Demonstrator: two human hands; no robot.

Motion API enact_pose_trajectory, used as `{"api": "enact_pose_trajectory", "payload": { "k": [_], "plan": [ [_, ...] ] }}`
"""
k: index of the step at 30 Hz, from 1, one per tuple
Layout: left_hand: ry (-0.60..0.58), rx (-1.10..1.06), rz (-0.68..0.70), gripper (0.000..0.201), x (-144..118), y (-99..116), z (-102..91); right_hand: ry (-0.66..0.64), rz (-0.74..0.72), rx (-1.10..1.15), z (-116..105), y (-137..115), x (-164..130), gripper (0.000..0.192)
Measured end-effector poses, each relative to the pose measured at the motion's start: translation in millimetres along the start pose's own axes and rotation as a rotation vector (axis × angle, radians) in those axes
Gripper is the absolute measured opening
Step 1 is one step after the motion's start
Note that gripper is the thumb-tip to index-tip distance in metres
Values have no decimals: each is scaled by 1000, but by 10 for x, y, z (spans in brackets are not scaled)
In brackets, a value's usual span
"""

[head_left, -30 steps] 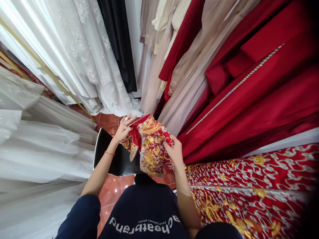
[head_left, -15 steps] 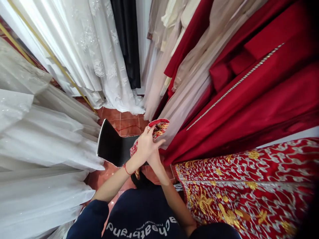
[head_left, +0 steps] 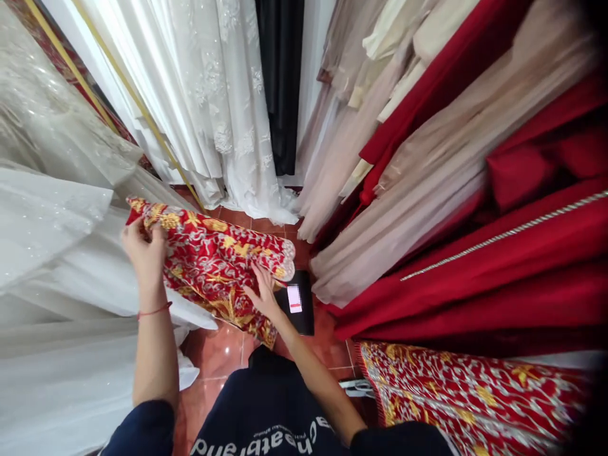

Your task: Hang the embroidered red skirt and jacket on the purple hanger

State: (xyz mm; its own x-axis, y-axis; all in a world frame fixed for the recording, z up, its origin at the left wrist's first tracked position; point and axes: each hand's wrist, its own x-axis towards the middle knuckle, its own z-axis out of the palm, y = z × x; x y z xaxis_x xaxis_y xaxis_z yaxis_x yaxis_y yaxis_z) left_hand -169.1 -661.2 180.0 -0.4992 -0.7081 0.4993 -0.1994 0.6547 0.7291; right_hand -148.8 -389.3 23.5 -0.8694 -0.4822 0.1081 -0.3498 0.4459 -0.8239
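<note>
Two hands, left hand (head_left: 145, 250) gripping embroidered cloth (head_left: 213, 256), right hand (head_left: 264, 296) flat

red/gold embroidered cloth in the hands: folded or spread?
Mostly spread. The red and gold embroidered cloth stretches as a band between the left hand, gripping one end, and the right hand lying flat on it; its lower edge hangs loose.

Red-gold embroidered cloth (head_left: 213, 259) now spread wide, no longer bunched; left hand (head_left: 142, 244) swung out left, right hand (head_left: 263, 294) flat underneath.
</note>
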Motion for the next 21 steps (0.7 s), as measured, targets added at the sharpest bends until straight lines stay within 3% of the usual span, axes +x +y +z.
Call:
{"api": "enact_pose_trajectory", "payload": {
  "k": [1, 3, 6, 9, 15, 21],
  "plan": [
    [6, 151, -101, 67, -10, -131, 97, -94, 29, 21, 164, 98, 149, 66],
    [-143, 286, -219, 79, -254, -329, 367, -228, 75, 43, 507, 263, 378, 66],
    [-464, 253, -174, 68, -861, -550, 828, -301, 137, 49, 934, 424, 526, 75],
    [-604, 222, -139, 67, -1287, -772, 1127, -291, 154, 47, 1156, 526, 538, 75],
    [-646, 266, -115, 67, -1401, -1036, 1221, -258, 148, 55, 1288, 650, 511, 74],
    [-681, 329, -134, 69, -1400, -977, 1220, -246, 143, 80, 1156, 635, 562, 74]
  ]
}}
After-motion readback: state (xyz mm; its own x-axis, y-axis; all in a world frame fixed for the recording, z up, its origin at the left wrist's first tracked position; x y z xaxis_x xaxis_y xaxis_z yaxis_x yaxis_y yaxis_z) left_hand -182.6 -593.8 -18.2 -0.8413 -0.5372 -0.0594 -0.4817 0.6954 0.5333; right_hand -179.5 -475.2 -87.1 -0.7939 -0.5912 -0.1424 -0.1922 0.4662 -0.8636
